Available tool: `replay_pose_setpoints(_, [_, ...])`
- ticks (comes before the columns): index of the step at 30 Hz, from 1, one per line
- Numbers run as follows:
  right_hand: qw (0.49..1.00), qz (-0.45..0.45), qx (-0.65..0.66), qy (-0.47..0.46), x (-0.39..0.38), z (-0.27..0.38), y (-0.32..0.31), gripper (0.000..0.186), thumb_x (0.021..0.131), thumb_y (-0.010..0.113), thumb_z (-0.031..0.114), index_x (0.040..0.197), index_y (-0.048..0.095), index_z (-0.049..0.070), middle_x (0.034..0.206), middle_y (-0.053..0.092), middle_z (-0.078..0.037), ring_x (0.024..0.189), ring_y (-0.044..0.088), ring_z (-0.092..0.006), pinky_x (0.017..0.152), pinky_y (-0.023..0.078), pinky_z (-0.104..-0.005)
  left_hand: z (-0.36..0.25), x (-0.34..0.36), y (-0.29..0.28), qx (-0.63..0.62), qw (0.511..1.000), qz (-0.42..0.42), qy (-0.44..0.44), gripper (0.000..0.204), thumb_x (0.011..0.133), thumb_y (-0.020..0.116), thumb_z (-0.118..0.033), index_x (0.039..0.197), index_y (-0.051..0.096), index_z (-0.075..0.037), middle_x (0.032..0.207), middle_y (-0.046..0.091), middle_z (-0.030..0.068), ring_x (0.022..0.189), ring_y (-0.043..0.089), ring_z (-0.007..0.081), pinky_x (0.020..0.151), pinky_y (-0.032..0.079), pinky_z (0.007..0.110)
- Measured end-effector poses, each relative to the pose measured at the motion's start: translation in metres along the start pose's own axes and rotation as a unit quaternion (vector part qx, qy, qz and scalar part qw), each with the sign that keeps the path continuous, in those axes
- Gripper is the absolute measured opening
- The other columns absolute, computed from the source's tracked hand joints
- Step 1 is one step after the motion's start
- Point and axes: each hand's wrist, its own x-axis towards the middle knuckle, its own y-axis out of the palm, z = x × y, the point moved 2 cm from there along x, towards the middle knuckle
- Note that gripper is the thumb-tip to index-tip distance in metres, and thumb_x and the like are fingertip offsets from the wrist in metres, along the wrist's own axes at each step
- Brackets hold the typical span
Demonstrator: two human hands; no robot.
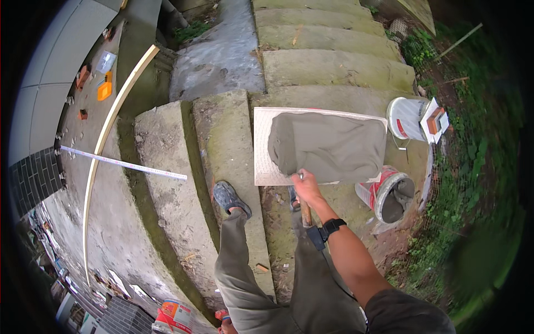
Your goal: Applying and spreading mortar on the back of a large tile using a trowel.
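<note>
R hand (305,186) wrapped rnd wood trowel handle (306,216) | L hand (227,328) mostly cropped, grip can't tell | grey mortar (339,146) atop tile (262,167), nr bucket (369,193) | mortar prob. soft, slick; loaded tile prob. heavy, brittle, take by bare edges

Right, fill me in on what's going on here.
The person's right hand grips a wooden-handled tool at the near edge of a pale slab. Grey mortar covers most of the slab, leaving a bare strip along its left side. To the right stand a red-and-white bucket with more mortar inside and a white bucket. The left hand shows only partly at the lower edge, its grip unclear.
</note>
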Motion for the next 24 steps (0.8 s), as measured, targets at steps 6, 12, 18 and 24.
replay_pose_setpoints(6, [0.885,-0.108,-0.427,-0.152,-0.008,0.02,-0.013,0.029,0.089,0.06,0.023,0.102,0.059,-0.004,0.082,0.067,-0.028,0.075,0.068,-0.0414,0.069,0.054,-0.0527,0.014,-0.009,-0.003,-0.003,1.0,-0.012,-0.008,0.027,0.093,0.062,-0.025,0.1,0.068,0.0,0.079,0.069,0.0114,0.065,0.07,0.0233,0.054,0.056,0.04])
replay_pose_setpoints(12, [0.943,-0.026,-0.326,-0.064,-0.051,-0.008,-0.016,0.034,0.088,0.062,0.026,0.101,0.06,-0.005,0.085,0.069,-0.028,0.081,0.07,-0.0412,0.072,0.054,-0.0523,0.023,-0.02,0.009,-0.011,1.0,-0.014,-0.011,0.027,0.092,0.062,-0.024,0.099,0.068,0.001,0.079,0.069,0.0115,0.065,0.07,0.0233,0.054,0.056,0.04])
replay_pose_setpoints(18, [0.92,0.001,-0.383,-0.082,-0.069,-0.06,-0.002,0.027,0.088,0.059,0.022,0.099,0.058,-0.002,0.08,0.069,-0.026,0.071,0.071,-0.0369,0.062,0.056,-0.047,0.019,-0.028,0.016,-0.006,1.0,-0.013,-0.01,0.027,0.092,0.062,-0.024,0.099,0.068,0.001,0.079,0.069,0.0117,0.065,0.07,0.0232,0.055,0.057,0.04])
replay_pose_setpoints(24, [0.743,-0.081,-0.64,-0.178,-0.055,-0.076,-0.053,0.014,0.094,0.05,0.016,0.099,0.052,0.003,0.083,0.07,-0.022,0.071,0.071,-0.0378,0.062,0.057,-0.0466,0.02,-0.03,-0.001,0.024,0.999,-0.021,-0.009,0.027,0.092,0.062,-0.024,0.098,0.068,0.002,0.078,0.069,0.0118,0.065,0.07,0.0231,0.055,0.057,0.04])
